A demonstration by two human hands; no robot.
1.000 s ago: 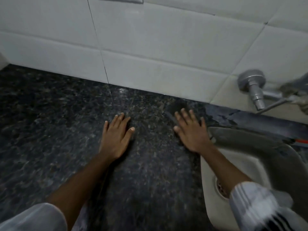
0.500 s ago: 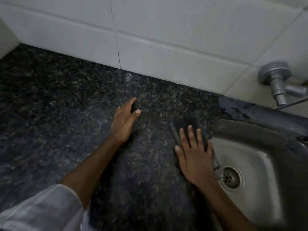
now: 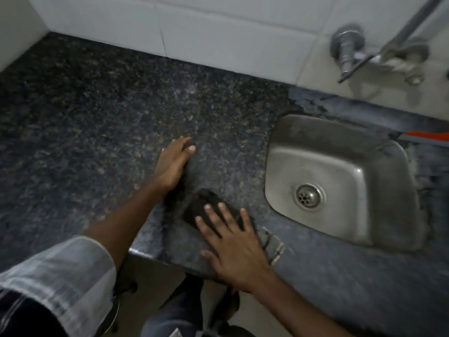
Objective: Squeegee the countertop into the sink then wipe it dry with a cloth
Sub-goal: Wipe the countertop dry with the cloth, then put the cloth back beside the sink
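A dark cloth [image 3: 204, 205] lies on the speckled black granite countertop [image 3: 97, 122], near its front edge and left of the steel sink [image 3: 379, 224]. My right hand [image 3: 233, 244] presses flat on the cloth with straight, spread fingers. A lighter striped corner of the cloth [image 3: 273, 246] sticks out to the right of that hand. My left hand [image 3: 173, 164] rests on the counter farther back, fingers straight and together, apart from the cloth. The sink's drain [image 3: 309, 196] shows in the basin.
A white tiled wall [image 3: 218, 32] runs behind the counter. A metal tap [image 3: 349, 49] is mounted on the wall above the sink. An orange-red object [image 3: 427, 136] lies at the right edge behind the sink. Below the counter's front edge are floor and legs.
My right hand has dragged the cloth toward the counter's front edge. My left hand has turned more on its side. The view has pulled back and shows the whole sink.
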